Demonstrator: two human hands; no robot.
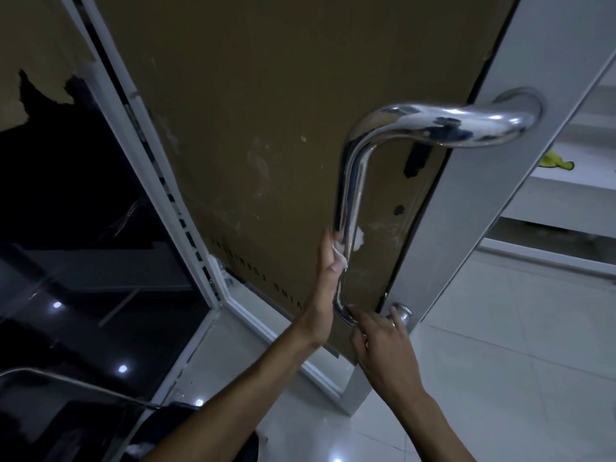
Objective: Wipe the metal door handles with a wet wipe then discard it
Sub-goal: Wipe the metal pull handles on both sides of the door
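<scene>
My left hand pinches the crumpled white wet wipe around the polished chrome tube door handle, centre frame, low on its upright. My right hand rests loosely spread at the bottom bend, holding nothing. I'd keep the wipe wrapped and slide along the tube. The brown paper-covered door panel sits close behind; the right of frame is open.

handles: 1 | wipes: 1 (crumpled) | hands: 2 | doors: 1
</scene>
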